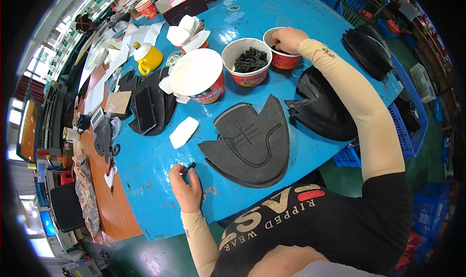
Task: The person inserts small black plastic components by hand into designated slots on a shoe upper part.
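Here's the black panel stack (250, 148) on the blue surface (160, 199), its rounded end close to the edge by your body. Room opens to the stack's left, nearer you than the white piece (184, 132); on its right, a dark curved pile (324, 114) sits close. Your left hand (187, 187), left of the stack, pinches a small black bit (191, 166). Your right hand (290, 40), arm bent, dips into the small red cup (285, 61) beyond the stack; fingertips hidden, grip can't be told.
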